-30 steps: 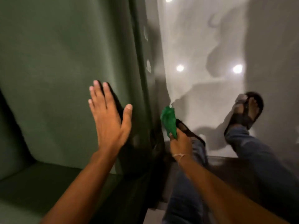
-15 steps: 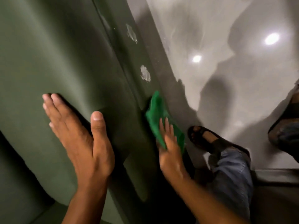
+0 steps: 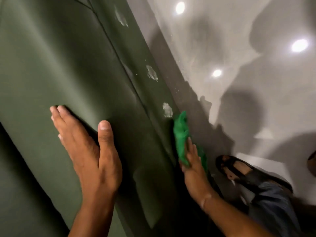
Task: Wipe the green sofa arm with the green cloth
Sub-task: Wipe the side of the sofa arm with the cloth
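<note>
The dark green sofa arm (image 3: 71, 69) fills the left half of the head view. Its outer side panel (image 3: 136, 48) carries three whitish smudges; the nearest smudge (image 3: 167, 110) lies just above the cloth. My right hand (image 3: 193, 166) presses the bright green cloth (image 3: 181, 134) flat against that side panel, fingers stretched over it. On top of the arm my left hand (image 3: 89, 147) rests flat with fingers together and thumb apart, holding nothing.
A glossy pale floor (image 3: 239, 65) with light reflections and shadows lies to the right of the sofa. My foot in a dark sandal (image 3: 239, 170) and a blue-jeaned leg (image 3: 273, 202) stand close to the sofa's base.
The right hand has gone from gripping the cloth beside the sofa to pressing it flat on the side panel, sliding up toward the nearest smudge. The view has moved closer.
</note>
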